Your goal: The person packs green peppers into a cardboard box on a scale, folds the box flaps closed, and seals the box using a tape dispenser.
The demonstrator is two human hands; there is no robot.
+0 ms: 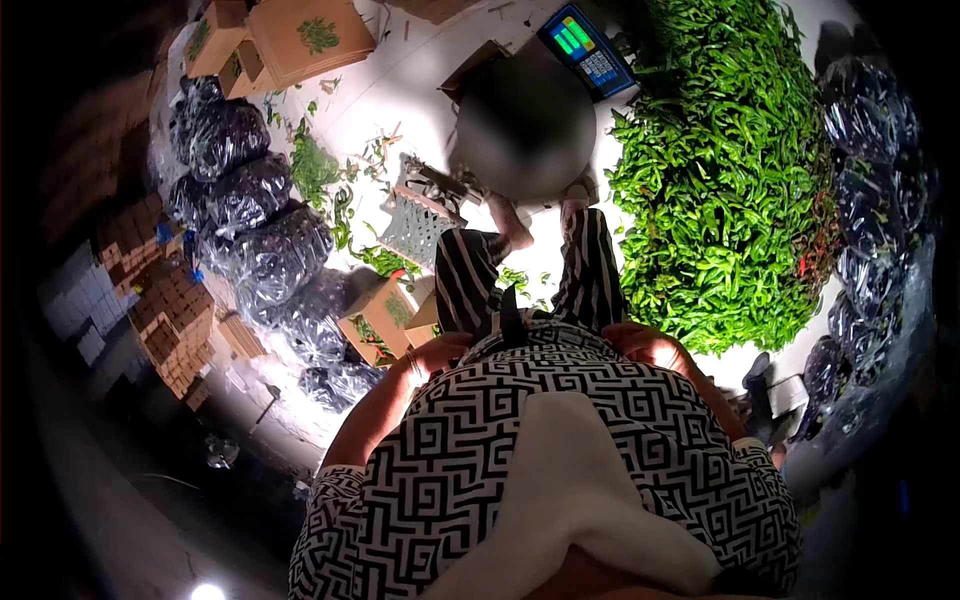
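For neat handling of the shirt (450,440), I'd judge a light, even touch at both sides of its hem best. It lies between the left hand (440,352) and right hand (648,345), touching both; I cannot tell whether either pinches cloth. A box (375,322) stands just beside the left; peppers (715,200) cover the floor's (420,90) right side.

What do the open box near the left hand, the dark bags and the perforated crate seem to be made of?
Open box: likely matte cardboard, brown with flat folded panels.
Dark bags: probably thin plastic film, glossy and crinkled.
Perforated crate: perhaps moulded plastic, given its regular holes; finish unclear.
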